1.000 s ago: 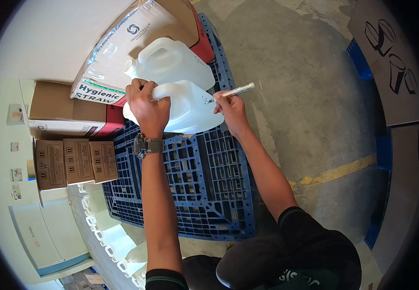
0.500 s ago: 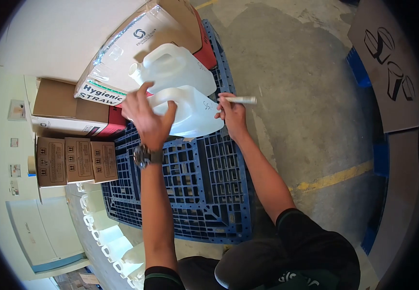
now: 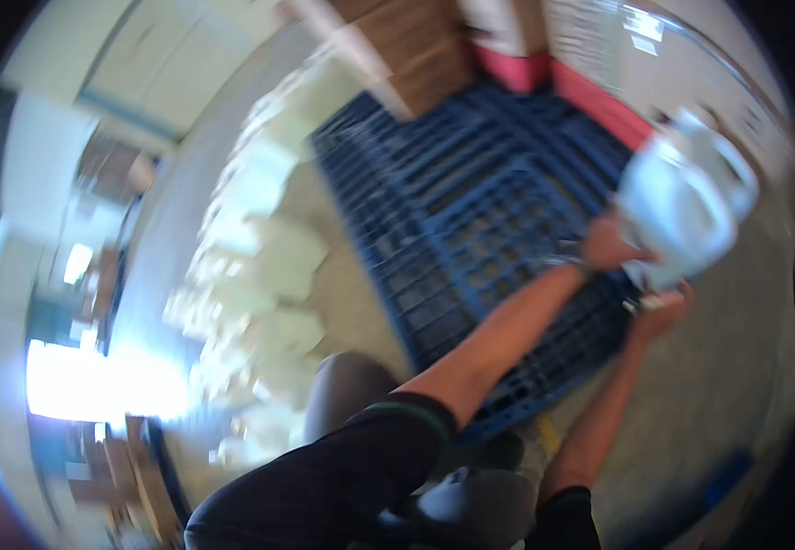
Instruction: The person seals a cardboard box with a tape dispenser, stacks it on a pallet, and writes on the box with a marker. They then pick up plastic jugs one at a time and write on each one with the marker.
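Observation:
Two translucent white plastic jugs with moulded handles stand side by side at the right, the nearer jug (image 3: 672,220) overlapping the farther jug (image 3: 725,158). My left hand (image 3: 615,246) is at the lower side of the nearer jug, its fingers smeared by motion. Just below that jug's base, my right hand (image 3: 665,312) is closed around a pale marker (image 3: 646,301), which is blurred. A watch sits on my left wrist.
A blue plastic pallet (image 3: 471,220) lies under the jugs. Brown cartons (image 3: 416,55) and a large red-and-white box (image 3: 636,55) stand along its far side. Many more pale jugs (image 3: 260,247) line the floor to the left. Bright light comes from the far left.
The view has swung left, so the jugs and both hands now appear at the right. My left hand has come down from above the handle to the nearer jug's lower side.

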{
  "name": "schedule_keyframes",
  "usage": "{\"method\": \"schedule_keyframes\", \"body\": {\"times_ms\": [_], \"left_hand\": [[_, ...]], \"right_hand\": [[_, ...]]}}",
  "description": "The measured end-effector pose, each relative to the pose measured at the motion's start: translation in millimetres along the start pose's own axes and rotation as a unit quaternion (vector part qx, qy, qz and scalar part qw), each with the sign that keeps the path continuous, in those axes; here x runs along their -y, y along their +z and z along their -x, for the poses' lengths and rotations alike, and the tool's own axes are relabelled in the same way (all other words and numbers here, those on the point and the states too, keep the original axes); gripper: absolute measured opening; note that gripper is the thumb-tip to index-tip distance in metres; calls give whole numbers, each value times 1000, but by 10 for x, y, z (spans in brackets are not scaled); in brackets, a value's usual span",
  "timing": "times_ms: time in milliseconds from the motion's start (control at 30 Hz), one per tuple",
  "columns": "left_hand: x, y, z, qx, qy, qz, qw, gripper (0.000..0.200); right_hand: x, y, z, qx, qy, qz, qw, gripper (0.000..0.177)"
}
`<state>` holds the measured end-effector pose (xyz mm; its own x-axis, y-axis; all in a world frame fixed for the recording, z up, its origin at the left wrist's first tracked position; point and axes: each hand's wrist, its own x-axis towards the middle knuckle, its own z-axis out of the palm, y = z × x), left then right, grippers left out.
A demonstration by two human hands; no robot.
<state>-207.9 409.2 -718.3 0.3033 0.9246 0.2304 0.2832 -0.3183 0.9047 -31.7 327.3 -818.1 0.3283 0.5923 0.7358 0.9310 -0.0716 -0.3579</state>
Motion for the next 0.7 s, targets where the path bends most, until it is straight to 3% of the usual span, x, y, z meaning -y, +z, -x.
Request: {"method": "schedule_keyframes", "body": {"times_ms": [33, 100, 167, 200, 267, 300, 367, 400, 433, 500, 567, 600, 633, 700], "left_hand": [[-125, -94, 55, 20, 15, -28, 999, 85], [-230, -323, 314, 139, -49, -114, 983, 77], [-566, -1148, 901, 286, 30, -140, 947, 68], [-787, -1639, 1154, 359, 15, -208, 910, 63], [-660, -2562, 1895, 270, 16, -198, 942, 54], [-638, -3061, 2289, 231, -54, -242, 941, 51], [-684, -4022, 3182, 217, -195, -414, 862, 45], [-715, -4326, 3678, 218, -251, -481, 812, 51], [-608, -4570, 4267, 275, -250, -521, 768, 59], [-617, -4670, 5178, 360, -327, -505, 713, 60], [-765, -4641, 5339, 466, -266, -558, 633, 46], [-625, -4657, 5455, 474, -264, -587, 601, 34], [-532, -4696, 5560, 476, -254, -586, 605, 34], [-428, -4781, 5458, 427, -231, -564, 668, 30]], "right_hand": [[154, -125, -109, 6, 17, 25, 1000, 57], [386, -271, -182, -20, 78, -22, 996, 59], [455, -444, 1, -25, 111, -53, 992, 57], [303, -515, 153, -2, 135, -80, 988, 52], [271, -808, 348, 20, 165, -138, 976, 42], [448, -1048, 406, 13, 173, -171, 970, 36], [609, -1404, 614, 47, 109, -107, 987, 36], [620, -1549, 778, 83, 164, -139, 973, 35], [659, -1629, 949, 120, 218, -169, 954, 35], [825, -1670, 1218, 135, 239, -200, 941, 35], [1022, -1680, 1417, 161, 292, -234, 913, 35], [1162, -1640, 1451, 179, 318, -235, 901, 36], [1270, -1590, 1497, 197, 313, -264, 891, 37], [1512, -1537, 1494, 234, 317, -309, 865, 37]]}}
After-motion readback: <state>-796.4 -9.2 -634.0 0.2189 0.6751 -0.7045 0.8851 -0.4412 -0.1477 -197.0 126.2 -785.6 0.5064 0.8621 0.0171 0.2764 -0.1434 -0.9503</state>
